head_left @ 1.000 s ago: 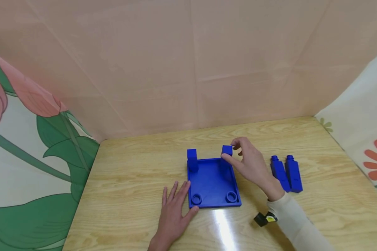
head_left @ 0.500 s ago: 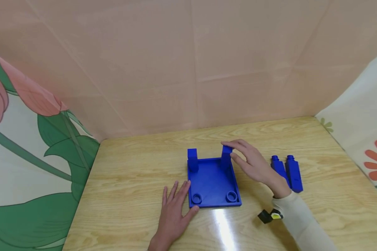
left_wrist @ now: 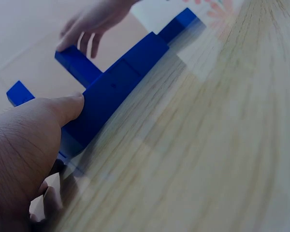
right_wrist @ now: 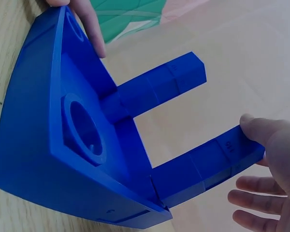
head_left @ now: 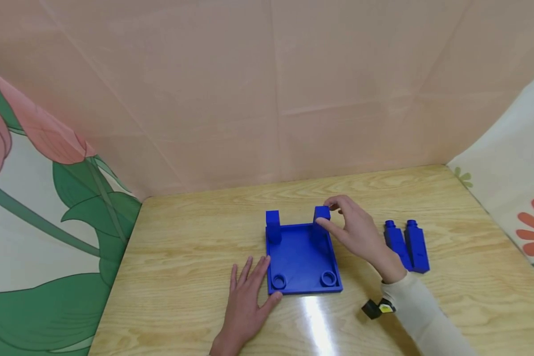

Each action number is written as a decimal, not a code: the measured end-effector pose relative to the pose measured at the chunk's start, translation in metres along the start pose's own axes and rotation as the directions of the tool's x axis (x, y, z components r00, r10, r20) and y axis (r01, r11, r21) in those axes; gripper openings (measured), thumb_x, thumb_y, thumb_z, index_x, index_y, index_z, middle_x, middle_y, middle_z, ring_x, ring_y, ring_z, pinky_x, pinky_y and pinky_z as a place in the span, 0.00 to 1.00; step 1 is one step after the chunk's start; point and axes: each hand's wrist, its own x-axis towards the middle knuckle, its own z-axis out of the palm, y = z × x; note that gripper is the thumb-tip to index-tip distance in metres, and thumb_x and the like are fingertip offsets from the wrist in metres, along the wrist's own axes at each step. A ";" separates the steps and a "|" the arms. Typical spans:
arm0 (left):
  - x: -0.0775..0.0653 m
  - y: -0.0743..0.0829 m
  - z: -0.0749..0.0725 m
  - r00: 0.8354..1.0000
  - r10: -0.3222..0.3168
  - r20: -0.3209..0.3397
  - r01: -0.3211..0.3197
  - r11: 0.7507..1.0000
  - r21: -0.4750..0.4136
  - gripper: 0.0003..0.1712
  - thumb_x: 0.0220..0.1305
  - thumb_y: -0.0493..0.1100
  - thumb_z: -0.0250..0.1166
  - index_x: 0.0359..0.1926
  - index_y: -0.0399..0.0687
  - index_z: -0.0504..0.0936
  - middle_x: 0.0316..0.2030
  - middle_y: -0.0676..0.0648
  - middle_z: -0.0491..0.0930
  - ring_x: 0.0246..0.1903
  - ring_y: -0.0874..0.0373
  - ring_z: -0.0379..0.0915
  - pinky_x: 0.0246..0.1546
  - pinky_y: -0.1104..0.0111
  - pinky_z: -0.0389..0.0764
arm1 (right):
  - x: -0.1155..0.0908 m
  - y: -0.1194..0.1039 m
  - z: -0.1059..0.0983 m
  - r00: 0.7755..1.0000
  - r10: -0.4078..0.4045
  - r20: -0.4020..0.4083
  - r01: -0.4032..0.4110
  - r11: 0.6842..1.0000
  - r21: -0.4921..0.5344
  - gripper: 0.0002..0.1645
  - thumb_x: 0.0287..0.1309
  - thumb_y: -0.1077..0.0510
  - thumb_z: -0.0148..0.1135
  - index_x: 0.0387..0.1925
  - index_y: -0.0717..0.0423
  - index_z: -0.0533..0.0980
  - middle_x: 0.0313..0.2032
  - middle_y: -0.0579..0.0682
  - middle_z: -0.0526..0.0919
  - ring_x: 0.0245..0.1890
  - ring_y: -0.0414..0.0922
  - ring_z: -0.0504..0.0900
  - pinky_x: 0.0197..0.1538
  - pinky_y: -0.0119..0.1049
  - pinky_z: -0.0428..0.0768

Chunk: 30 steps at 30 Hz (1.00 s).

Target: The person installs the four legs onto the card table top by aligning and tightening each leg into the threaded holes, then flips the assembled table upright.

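A square blue tray-like base [head_left: 299, 257] with raised edges lies on the table, its two round sockets showing at the near corners. Blue square legs stand upright at its far corners: the far-left leg [head_left: 273, 226] and the far-right leg [head_left: 322, 213]. With thumb and index finger my right hand [head_left: 360, 232] pinches the far-right leg near its top, its other fingers off the leg in the right wrist view. My left hand [head_left: 246, 306] lies with spread fingers at the base's near-left corner, fingertips along the left side and thumb [left_wrist: 70, 107] against the near edge.
Two loose blue legs with round pegs, a left one [head_left: 397, 247] and a right one [head_left: 416, 249], lie side by side right of the base. Beyond the wooden table [head_left: 173, 277] hangs a pinkish cloth [head_left: 204, 99]. Flower-printed cloths border both sides.
My right hand shifted its fingers over the far-right leg's top, the index reaching across it half a second ago, and now pinches it again. My left hand and the base stay put.
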 end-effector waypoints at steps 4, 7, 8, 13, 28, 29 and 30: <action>0.000 0.001 0.000 1.000 0.003 -0.001 -0.003 1.000 0.004 0.46 0.78 0.67 0.64 0.88 0.61 0.62 0.81 0.50 0.71 0.84 0.38 0.57 0.83 0.32 0.43 | -0.001 0.000 0.000 1.000 0.000 -0.001 0.000 1.000 -0.005 0.27 0.71 0.56 0.77 0.64 0.59 0.77 0.57 0.59 0.86 0.54 0.57 0.86 0.54 0.61 0.89; 0.001 0.001 0.000 1.000 0.006 -0.001 -0.006 1.000 0.006 0.46 0.78 0.66 0.64 0.88 0.60 0.63 0.81 0.50 0.71 0.84 0.38 0.57 0.82 0.31 0.43 | -0.001 0.000 -0.004 0.999 -0.019 0.029 0.018 0.999 0.026 0.29 0.76 0.56 0.72 0.72 0.57 0.76 0.64 0.59 0.84 0.58 0.58 0.85 0.57 0.63 0.86; 0.001 0.001 0.000 1.000 0.006 -0.001 -0.006 1.000 0.011 0.46 0.78 0.67 0.64 0.88 0.60 0.63 0.81 0.50 0.71 0.84 0.38 0.58 0.82 0.31 0.44 | -0.001 0.001 -0.005 0.999 -0.029 0.046 0.027 0.999 0.044 0.29 0.79 0.56 0.68 0.75 0.56 0.75 0.66 0.58 0.83 0.61 0.58 0.84 0.59 0.65 0.84; 0.001 0.000 0.001 1.000 -0.009 0.013 0.009 1.000 0.001 0.46 0.78 0.67 0.64 0.88 0.60 0.63 0.82 0.51 0.70 0.85 0.39 0.56 0.82 0.32 0.43 | -0.001 0.005 -0.012 0.985 -0.128 0.115 0.110 0.982 0.154 0.26 0.87 0.62 0.49 0.79 0.52 0.74 0.70 0.56 0.80 0.68 0.59 0.79 0.64 0.66 0.79; 0.001 0.001 0.001 1.000 -0.014 0.013 0.014 1.000 -0.001 0.47 0.78 0.68 0.64 0.88 0.59 0.64 0.82 0.51 0.70 0.84 0.39 0.57 0.83 0.32 0.42 | 0.000 0.014 -0.016 0.984 -0.108 0.140 0.087 0.985 0.147 0.22 0.84 0.61 0.59 0.73 0.54 0.79 0.68 0.54 0.82 0.67 0.56 0.81 0.64 0.64 0.81; 0.001 0.001 0.001 1.000 -0.019 0.018 0.020 1.000 -0.008 0.47 0.77 0.68 0.64 0.88 0.59 0.63 0.82 0.52 0.70 0.85 0.39 0.56 0.83 0.32 0.41 | 0.000 0.014 -0.016 0.986 -0.094 0.136 0.075 0.987 0.140 0.22 0.84 0.60 0.60 0.72 0.55 0.79 0.67 0.54 0.82 0.66 0.56 0.81 0.63 0.63 0.82; 0.001 0.001 0.001 0.999 -0.026 0.023 0.026 1.000 -0.017 0.47 0.77 0.68 0.65 0.88 0.59 0.63 0.82 0.52 0.69 0.85 0.40 0.55 0.84 0.33 0.40 | 0.000 0.014 -0.015 0.988 -0.083 0.130 0.066 0.989 0.130 0.22 0.83 0.60 0.61 0.72 0.55 0.79 0.67 0.54 0.83 0.65 0.55 0.82 0.61 0.62 0.83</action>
